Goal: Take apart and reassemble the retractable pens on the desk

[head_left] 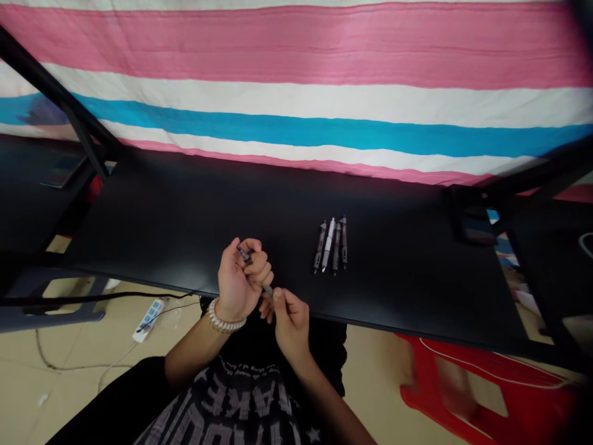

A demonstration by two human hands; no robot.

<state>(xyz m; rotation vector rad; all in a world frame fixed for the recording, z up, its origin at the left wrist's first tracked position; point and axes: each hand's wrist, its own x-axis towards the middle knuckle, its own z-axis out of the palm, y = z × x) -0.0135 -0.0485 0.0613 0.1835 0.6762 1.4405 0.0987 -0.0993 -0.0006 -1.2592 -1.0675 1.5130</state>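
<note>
Fingers (265, 269) of a person's left hand (239, 282) curl closed, with hardly any gap, around a slim dark-grey plastic pen (244, 254). One end shows above the curled fingers beside the thumb; a grey length emerges below the fist. There the right hand (291, 318) meets it, thumb and forefinger pinched together on the grey end, the other fingers loosely bent. Whether the pen is one whole piece or separate parts is hidden inside the fist.

Both hands work at the front edge of a black rectangular tabletop (208, 198), left of the middle, the right hand partly past that edge. To their right, about midway between front and back edges, four pens lie side by side, points toward the front edge: a white-and-grey plastic pen (329, 242) and three dark-grey plastic pens (344, 242). A striped pink, white and blue cloth (296, 133) hangs behind the back edge; a red plastic stool (426, 383) stands below the front edge, toward the right corner.

Good handling here seems to call for a firm left fist and a light right pinch, both in line with the barrel, so that no sideways force bends it. A slightly looser left thumb would leave the upper end easier to watch. Hands set farther in from the front edge would be safer, since a small part that slips could drop to the floor.
</note>
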